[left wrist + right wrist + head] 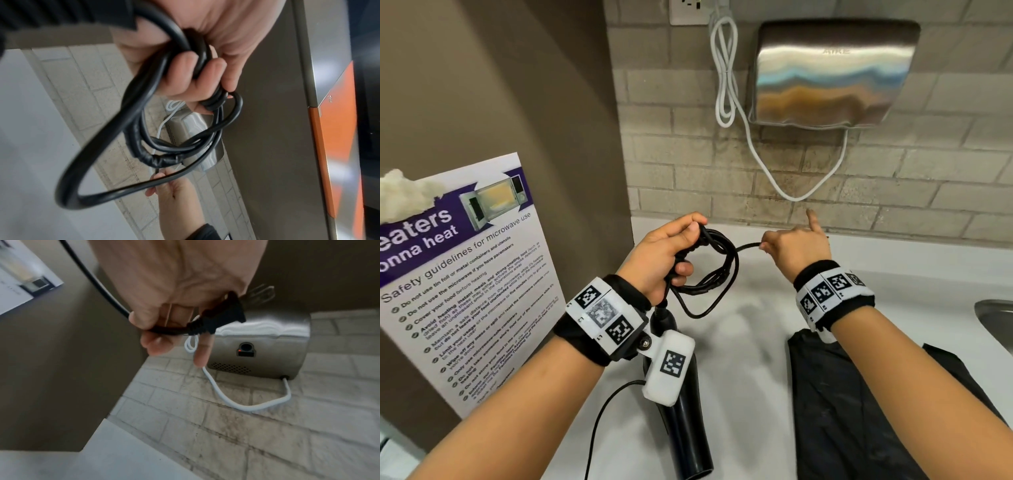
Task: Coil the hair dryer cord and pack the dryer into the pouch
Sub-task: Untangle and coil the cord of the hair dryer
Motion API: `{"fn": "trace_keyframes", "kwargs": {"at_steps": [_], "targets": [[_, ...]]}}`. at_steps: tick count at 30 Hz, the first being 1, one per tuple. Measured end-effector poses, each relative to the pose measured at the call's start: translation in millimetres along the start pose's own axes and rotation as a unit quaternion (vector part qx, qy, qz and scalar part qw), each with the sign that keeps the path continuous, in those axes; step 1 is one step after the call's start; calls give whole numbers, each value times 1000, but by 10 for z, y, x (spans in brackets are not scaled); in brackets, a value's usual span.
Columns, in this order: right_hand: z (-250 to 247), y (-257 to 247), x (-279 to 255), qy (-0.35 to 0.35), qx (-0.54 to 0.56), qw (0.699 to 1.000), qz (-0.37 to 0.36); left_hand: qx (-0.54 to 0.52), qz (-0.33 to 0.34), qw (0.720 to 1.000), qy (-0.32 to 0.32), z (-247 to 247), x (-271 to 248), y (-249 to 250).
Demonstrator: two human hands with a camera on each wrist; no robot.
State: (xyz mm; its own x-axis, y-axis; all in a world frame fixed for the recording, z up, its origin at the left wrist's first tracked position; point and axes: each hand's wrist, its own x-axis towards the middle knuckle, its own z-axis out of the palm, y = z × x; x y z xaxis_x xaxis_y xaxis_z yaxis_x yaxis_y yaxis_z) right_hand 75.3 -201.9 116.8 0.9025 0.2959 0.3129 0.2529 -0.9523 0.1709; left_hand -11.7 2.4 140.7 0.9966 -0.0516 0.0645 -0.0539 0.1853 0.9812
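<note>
My left hand (671,253) grips several loops of the black cord (717,270) above the white counter; the same coil (179,146) hangs from my curled fingers (183,76) in the left wrist view. The black hair dryer (685,421) hangs or lies below my left wrist, partly hidden by the wrist camera. My right hand (796,245) pinches the cord's free end just behind the black plug (220,319), index finger stretched out. The black pouch (859,411) lies flat on the counter under my right forearm.
A steel hand dryer (832,72) with a white cable (774,178) is mounted on the brick wall behind. A microwave safety poster (469,267) leans on the brown panel at left. A sink edge (996,318) shows at right. White counter (750,342) lies between my arms.
</note>
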Motion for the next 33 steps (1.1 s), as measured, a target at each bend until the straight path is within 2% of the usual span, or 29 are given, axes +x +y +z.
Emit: {"fn": "trace_keyframes", "kwargs": {"at_steps": [3, 6, 10, 13, 16, 19, 25, 33], "targets": [[32, -94, 1, 9, -14, 1000, -4, 6, 7, 1000, -4, 2, -6, -3], [113, -145, 11, -22, 127, 992, -5, 20, 21, 1000, -10, 17, -13, 3], [183, -185, -5, -13, 326, 941, -87, 31, 33, 999, 5, -15, -14, -14], [123, -259, -70, -31, 402, 906, -130, 29, 45, 998, 20, -43, -10, -10], [52, -267, -63, 0, 370, 923, -102, 21, 48, 998, 31, -53, -9, -9], [-73, -209, -16, 97, 298, 949, -21, 20, 57, 998, 32, -25, -16, -26], [-329, -171, 10, 263, 323, 909, -3, 22, 73, 997, 23, 50, -30, -23], [-603, -193, -120, 361, 270, 892, -17, 104, 56, 993, -10, 28, -34, -52]]}}
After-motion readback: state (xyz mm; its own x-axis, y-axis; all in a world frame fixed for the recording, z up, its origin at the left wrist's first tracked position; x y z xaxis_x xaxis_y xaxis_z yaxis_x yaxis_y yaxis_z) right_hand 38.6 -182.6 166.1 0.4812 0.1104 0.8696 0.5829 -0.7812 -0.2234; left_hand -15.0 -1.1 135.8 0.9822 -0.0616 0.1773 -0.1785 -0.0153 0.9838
